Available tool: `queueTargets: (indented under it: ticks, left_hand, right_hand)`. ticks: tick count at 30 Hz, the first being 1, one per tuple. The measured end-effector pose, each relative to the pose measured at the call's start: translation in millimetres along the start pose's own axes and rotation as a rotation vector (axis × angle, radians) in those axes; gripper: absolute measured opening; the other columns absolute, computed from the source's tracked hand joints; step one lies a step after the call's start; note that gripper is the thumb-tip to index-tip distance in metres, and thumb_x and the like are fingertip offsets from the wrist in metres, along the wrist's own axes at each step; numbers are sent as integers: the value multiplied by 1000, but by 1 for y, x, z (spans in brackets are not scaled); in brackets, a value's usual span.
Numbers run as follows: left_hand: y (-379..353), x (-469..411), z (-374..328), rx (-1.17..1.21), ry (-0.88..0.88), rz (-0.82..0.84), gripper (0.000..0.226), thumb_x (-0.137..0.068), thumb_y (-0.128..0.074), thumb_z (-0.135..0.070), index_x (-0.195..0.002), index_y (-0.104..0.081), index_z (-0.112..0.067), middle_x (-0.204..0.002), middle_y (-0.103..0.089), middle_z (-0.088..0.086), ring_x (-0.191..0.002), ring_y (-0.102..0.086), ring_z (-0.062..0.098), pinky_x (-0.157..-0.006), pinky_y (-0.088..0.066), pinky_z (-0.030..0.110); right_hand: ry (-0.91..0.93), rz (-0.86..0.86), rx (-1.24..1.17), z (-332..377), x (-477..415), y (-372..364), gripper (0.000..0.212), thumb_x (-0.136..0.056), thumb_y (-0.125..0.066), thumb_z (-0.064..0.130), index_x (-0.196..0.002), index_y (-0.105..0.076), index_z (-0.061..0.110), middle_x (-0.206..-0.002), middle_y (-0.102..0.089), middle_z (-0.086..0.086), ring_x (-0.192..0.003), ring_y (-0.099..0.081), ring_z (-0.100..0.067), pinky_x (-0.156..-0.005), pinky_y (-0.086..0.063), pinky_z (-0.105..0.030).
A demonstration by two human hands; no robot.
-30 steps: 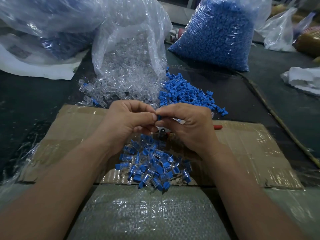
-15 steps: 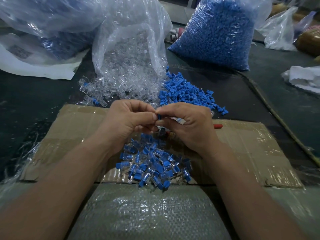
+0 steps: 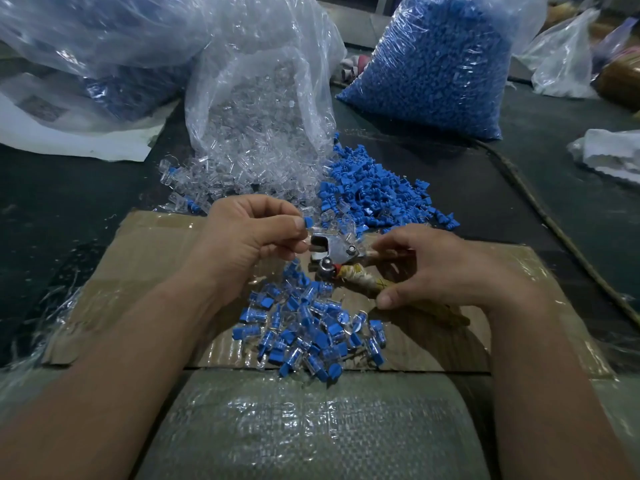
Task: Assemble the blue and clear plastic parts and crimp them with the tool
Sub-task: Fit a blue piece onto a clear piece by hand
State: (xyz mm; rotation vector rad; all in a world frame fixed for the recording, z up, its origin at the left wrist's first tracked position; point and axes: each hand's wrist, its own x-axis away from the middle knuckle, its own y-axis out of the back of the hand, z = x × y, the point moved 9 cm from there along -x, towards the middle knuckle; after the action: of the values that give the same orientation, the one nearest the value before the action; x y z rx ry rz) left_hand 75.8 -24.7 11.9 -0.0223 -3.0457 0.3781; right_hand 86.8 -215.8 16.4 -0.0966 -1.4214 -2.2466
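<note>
My left hand (image 3: 249, 237) pinches a small blue and clear part (image 3: 307, 223) between thumb and forefinger, right at the metal jaws of the crimp tool (image 3: 330, 251). My right hand (image 3: 446, 268) curls round the tool's wrapped handles (image 3: 363, 277), which lie on the cardboard (image 3: 145, 265). A pile of assembled blue and clear pieces (image 3: 308, 330) lies below the tool. Loose blue parts (image 3: 370, 192) and loose clear parts (image 3: 239, 178) lie just beyond the cardboard.
An open bag of clear parts (image 3: 263, 91) stands behind the hands. A full bag of blue parts (image 3: 440, 60) stands at the back right, another bag (image 3: 104, 46) at the back left. A woven sack (image 3: 304, 427) lies at the near edge. A cord (image 3: 554, 230) runs along the right.
Both hands were pinched together on one part above the tool. They have separated: the left keeps the part at the jaws, and the right has dropped to the tool's handles.
</note>
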Motion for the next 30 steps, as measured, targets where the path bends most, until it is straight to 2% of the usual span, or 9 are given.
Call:
queueTargets:
  ticks: [2,4,8,12,17,21,25,28,30]
  left_hand:
    - [0,0,1,-2,2,1,5,-56,-68,-11,-54,-70,-15,-58,-67,7,-51,-65,14,-42,-48,16]
    - [1,-1,2,3,0,2,3,-56,-68,-11,-58,-68,-13,-59,-67,7,-52,-65,14,-43,-49,17]
    - [1,-1,2,-3,-15,0,14,-60,-66,-11,-72,-62,-7,-60,-67,5,-54,-66,12,-46,-50,16]
    - [2,-1,2,13,-22,1,15,-62,-64,-10,-75,-60,-6,-61,-68,4,-57,-67,12,-49,-52,16]
    - [2,-1,2,8,-40,12,11,-65,-62,-8,-75,-59,-6,-62,-68,4,-58,-67,13,-48,-51,16]
    - [2,-2,2,1,-57,6,9,-67,-61,-8,-76,-58,-7,-63,-69,4,-59,-68,12,-48,-51,16]
    - [3,-1,-2,11,-98,-7,12,-65,-61,-11,-76,-58,-8,-62,-69,2,-60,-68,11,-51,-53,17]
    - [4,-1,-5,-19,-130,-26,6,-72,-61,-6,-76,-58,-9,-62,-68,1,-61,-68,10,-52,-53,18]
    - [4,-1,-6,-45,-158,-41,10,-78,-59,-1,-76,-58,-11,-61,-68,0,-62,-68,10,-52,-53,17]
  right_hand:
    - [20,-5,96,3,-3,-3,79,-49,-83,48,-119,-48,35,-97,-38,26,-97,-40,-2,-77,-36,-23]
    - [30,-29,141,6,-4,-3,75,-51,-83,48,-117,-49,35,-96,-37,24,-98,-39,-6,-79,-35,-27]
    - [66,-78,159,10,-4,1,52,-59,-76,46,-105,-54,38,-95,-44,20,-86,-42,0,-69,-36,-21]
    - [43,-95,158,13,-4,4,35,-66,-69,35,-99,-64,26,-85,-51,13,-78,-47,-4,-70,-45,-29]
    - [16,-179,264,15,-9,3,17,-75,-62,15,-90,-63,22,-78,-51,9,-70,-45,-6,-55,-37,-24]
    - [1,-244,249,12,-11,6,17,-76,-60,15,-86,-54,27,-80,-46,11,-75,-46,-9,-60,-39,-28]
    - [68,-386,180,15,-6,21,23,-74,-62,13,-86,-48,26,-79,-38,16,-77,-41,-10,-62,-32,-26]
    - [143,-503,56,23,3,32,30,-71,-64,9,-89,-46,26,-81,-43,14,-80,-45,-12,-63,-34,-24]
    - [168,-521,-9,29,6,32,32,-69,-63,8,-89,-46,26,-81,-48,14,-79,-49,-13,-61,-36,-24]
